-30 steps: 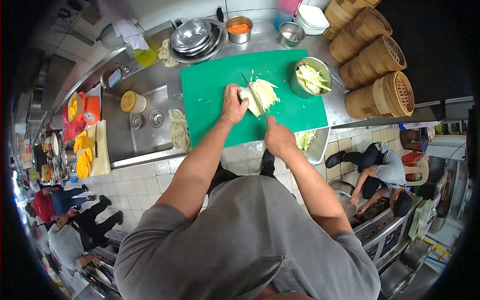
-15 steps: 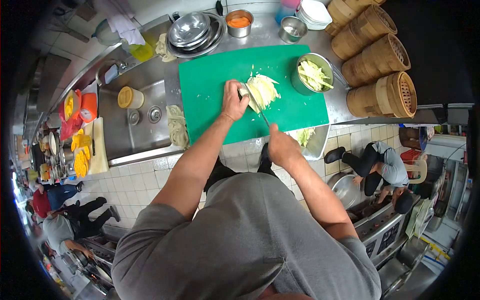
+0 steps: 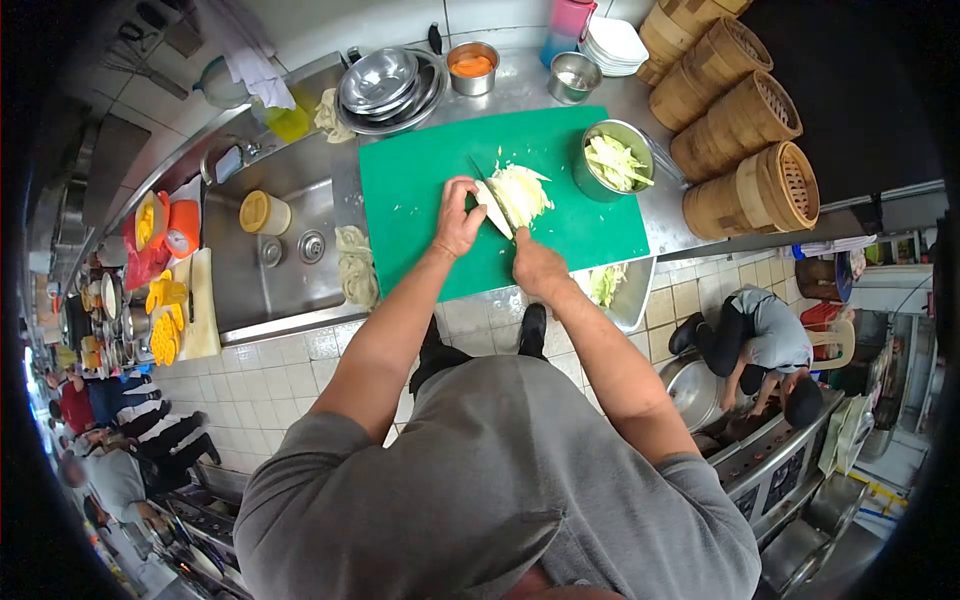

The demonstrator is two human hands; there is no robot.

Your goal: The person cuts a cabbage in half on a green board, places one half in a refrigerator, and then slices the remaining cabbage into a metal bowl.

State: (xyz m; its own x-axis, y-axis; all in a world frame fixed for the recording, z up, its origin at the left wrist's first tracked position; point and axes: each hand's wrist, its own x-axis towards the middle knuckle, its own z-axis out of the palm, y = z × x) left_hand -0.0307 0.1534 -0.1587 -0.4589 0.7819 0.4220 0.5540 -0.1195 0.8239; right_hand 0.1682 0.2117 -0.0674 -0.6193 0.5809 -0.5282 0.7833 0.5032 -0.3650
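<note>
On the green cutting board point(image 3: 420, 235), my left hand point(image 3: 460, 217) presses curled fingers against a pale piece of cabbage point(image 3: 493, 208). My right hand point(image 3: 540, 265) is closed around the handle of a kitchen knife point(image 3: 480, 170), whose blade lies along the right side of that piece, tip pointing away from me. Right beside the blade is a heap of shredded cabbage point(image 3: 524, 193). A metal pot point(image 3: 590, 180) holding pale green strips point(image 3: 616, 163) stands at the board's right. The handle is hidden in my fist.
Left of the board is a steel sink point(image 3: 300, 290) with a yellow-lidded tub point(image 3: 265, 213). Metal bowls point(image 3: 378, 82) and a pot of orange pieces point(image 3: 472, 70) stand behind. Bamboo steamers point(image 3: 750, 200) line the right. A co-worker point(image 3: 765, 340) crouches at right; other people are far left.
The knife has swung from pointing toward me to pointing away, its tip beyond the cabbage. My right hand has moved up and left, closer to the cabbage. My left hand stays on the piece.
</note>
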